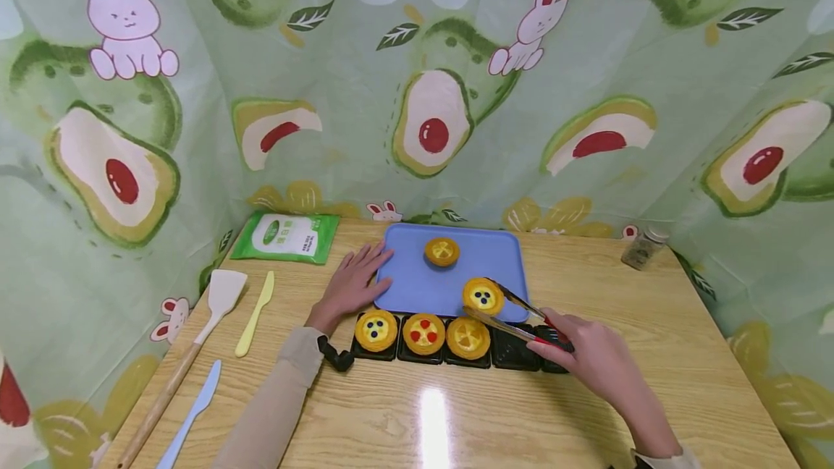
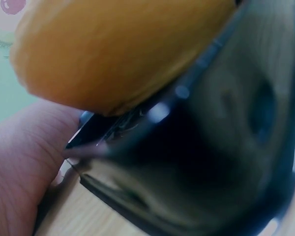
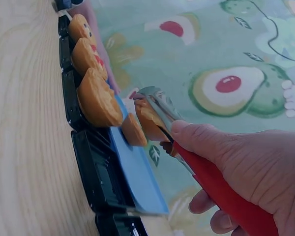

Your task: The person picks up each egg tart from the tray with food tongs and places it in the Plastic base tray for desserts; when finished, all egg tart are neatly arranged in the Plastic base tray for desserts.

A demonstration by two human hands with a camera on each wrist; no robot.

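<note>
My right hand (image 1: 602, 353) grips red-handled metal tongs (image 1: 500, 323), whose tips hold an egg tart with dark blue berries (image 1: 483, 297) over the front right of the blue tray (image 1: 410, 292). My left hand (image 1: 352, 284) rests with spread fingers on the tray's left edge. Another egg tart (image 1: 442, 252) lies on the tray. In front runs a row of black holders: a blue-berry tart (image 1: 376, 331), a red-topped tart (image 1: 423, 334) and a yellow-fruit tart (image 1: 468, 337) sit in three. To their right, a black holder (image 1: 513, 348) has no tart; another is partly hidden by the tongs.
On the left lie a white spatula (image 1: 226, 289) with a wooden handle, a yellow knife (image 1: 255, 315) and a blue knife (image 1: 195, 411). Behind them is a green packet (image 1: 287, 238). A small jar (image 1: 645, 248) stands back right, near the patterned curtain (image 1: 352, 129).
</note>
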